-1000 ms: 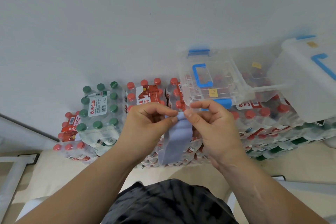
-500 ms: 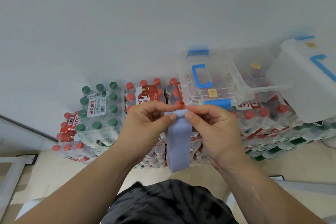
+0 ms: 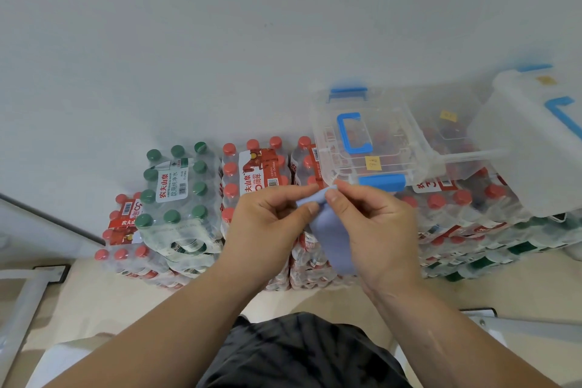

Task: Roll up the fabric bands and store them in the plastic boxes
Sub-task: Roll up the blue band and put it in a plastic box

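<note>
The left hand [image 3: 267,224] and right hand [image 3: 378,230] were raised together in front of the person, their thumbs and forefingers nearly touching, and both pinched the top end of a pale blue band [image 3: 333,239]. That end was bunched between the fingertips [image 3: 330,197]; whether it was folded over or rolled could not be told. The rest of the band hung down loosely between the two palms, partly hidden behind the right hand, in the air and not in any box. Just beyond the hands a clear box [image 3: 393,135] lay on red-capped bottle packs [image 3: 252,173] against the wall [image 3: 220,41], with its lid on. It had a blue handle [image 3: 348,132] on top, a blue latch [image 3: 381,182] on the near side just above the fingertips, and a small yellow sticker [image 3: 372,163]. A white box [image 3: 529,148] with its own blue handle sat tilted at the right edge, also on the packs. Left of the red-capped packs stood a green-capped pack [image 3: 176,192], with more packs stacked below down to the floor [image 3: 94,299]. At the bottom of the view, between the forearms, dark clothing [image 3: 299,353] showed.
</note>
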`<state>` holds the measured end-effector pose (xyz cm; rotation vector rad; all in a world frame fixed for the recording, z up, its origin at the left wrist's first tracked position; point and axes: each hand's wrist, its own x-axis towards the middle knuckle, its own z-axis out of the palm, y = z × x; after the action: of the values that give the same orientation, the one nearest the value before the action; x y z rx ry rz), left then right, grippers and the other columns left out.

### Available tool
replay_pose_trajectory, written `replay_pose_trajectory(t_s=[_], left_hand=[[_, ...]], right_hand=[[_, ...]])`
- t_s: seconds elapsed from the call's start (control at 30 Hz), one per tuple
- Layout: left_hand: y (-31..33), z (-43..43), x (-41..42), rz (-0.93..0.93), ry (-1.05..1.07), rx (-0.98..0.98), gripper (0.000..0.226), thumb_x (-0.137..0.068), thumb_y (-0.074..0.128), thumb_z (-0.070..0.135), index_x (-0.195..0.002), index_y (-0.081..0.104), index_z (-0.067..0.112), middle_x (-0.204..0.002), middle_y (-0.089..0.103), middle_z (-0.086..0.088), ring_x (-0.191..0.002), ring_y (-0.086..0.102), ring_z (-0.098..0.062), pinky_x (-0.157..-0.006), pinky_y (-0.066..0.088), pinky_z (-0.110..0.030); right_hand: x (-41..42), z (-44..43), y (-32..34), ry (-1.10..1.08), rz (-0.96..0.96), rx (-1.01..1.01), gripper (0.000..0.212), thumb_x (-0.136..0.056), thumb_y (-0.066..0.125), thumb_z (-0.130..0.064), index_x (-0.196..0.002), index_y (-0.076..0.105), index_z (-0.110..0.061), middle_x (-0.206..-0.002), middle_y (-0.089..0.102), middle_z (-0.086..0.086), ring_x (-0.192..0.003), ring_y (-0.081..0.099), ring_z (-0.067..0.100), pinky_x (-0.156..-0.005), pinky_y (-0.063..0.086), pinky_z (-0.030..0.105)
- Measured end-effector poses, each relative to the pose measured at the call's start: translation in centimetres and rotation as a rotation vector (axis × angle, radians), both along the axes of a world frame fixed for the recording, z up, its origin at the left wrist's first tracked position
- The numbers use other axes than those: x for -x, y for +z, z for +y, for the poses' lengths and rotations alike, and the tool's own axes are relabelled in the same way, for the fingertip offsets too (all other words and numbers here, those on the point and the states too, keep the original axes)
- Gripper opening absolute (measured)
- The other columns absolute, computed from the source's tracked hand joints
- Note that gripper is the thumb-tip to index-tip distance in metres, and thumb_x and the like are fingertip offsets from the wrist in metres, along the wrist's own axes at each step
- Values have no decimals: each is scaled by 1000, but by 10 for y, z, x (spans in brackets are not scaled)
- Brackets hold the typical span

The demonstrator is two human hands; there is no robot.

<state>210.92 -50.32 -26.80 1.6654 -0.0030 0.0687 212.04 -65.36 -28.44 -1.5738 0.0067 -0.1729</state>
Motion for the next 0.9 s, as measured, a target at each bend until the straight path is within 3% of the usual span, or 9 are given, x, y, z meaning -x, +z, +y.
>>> replay_pose_trajectory(t_s=[0.1,0.2,0.27,0.37,0.53,0.6,0.7,0.77,0.9], left_hand=[[-1,3,0,-4,-7,12,38,-88,73,10,-98,79,47,-99,80,10,-94,76,-12,-80,61,-26],[0,7,0,24,-27,13,36,-89,74,6,-100,81,40,-98,80,6,-93,76,-17,-80,63,-32],[0,9,-3,41,-25,-1,36,-87,75,1,-98,81,34,-97,80,4,-92,76,-18,-80,63,-33],[1,13,-7,63,-33,32,41,-82,74,-10,-90,82,29,-94,80,0,-91,76,-19,-79,61,-28],[-1,10,-5,121,-26,91,16,-83,78,19,-94,82,29,-92,80,-5,-87,76,-23,-70,60,-29],[-4,9,-4,116,-32,57,16,-86,77,19,-93,82,32,-91,80,-2,-86,76,-20,-71,60,-27],[-2,11,-4,86,-27,52,13,-80,82,26,-90,82,36,-89,80,2,-85,76,-17,-72,59,-25],[-1,11,-3,79,-20,37,15,-75,81,35,-89,81,37,-89,80,1,-86,75,-22,-73,62,-32],[-4,12,-5,102,-23,55,25,-83,80,7,-91,81,31,-95,80,0,-91,76,-19,-76,62,-31]], right_hand=[[2,1,0,-5,22,-33,11,-78,79,-37,-87,79,-43,-94,79,-15,-91,75,6,-82,60,21],[0,-2,3,16,30,-36,13,-75,76,-42,-83,79,-33,-88,79,-8,-85,76,13,-77,62,26],[0,-2,1,35,30,-64,6,-77,77,-36,-82,75,-34,-86,78,-6,-84,75,13,-74,60,23],[3,0,-3,67,25,-103,24,-85,78,-10,-81,73,-34,-88,77,-5,-83,74,12,-75,58,23],[3,-4,-7,62,27,-76,27,-87,76,-4,-82,72,-30,-88,76,-4,-84,73,16,-80,62,34],[4,-4,-7,72,32,-57,32,-87,76,-3,-82,72,-34,-87,75,-6,-82,72,12,-77,60,29],[6,-3,-5,91,92,-142,17,-85,79,-17,-88,72,-33,-87,77,0,-83,75,14,-73,60,26],[5,-3,-3,82,120,-137,11,-78,77,-37,-89,74,-33,-87,78,3,-83,76,21,-73,64,37],[2,-4,-2,68,96,-62,5,-78,77,-38,-83,76,-38,-90,79,-3,-86,76,19,-77,64,43]])
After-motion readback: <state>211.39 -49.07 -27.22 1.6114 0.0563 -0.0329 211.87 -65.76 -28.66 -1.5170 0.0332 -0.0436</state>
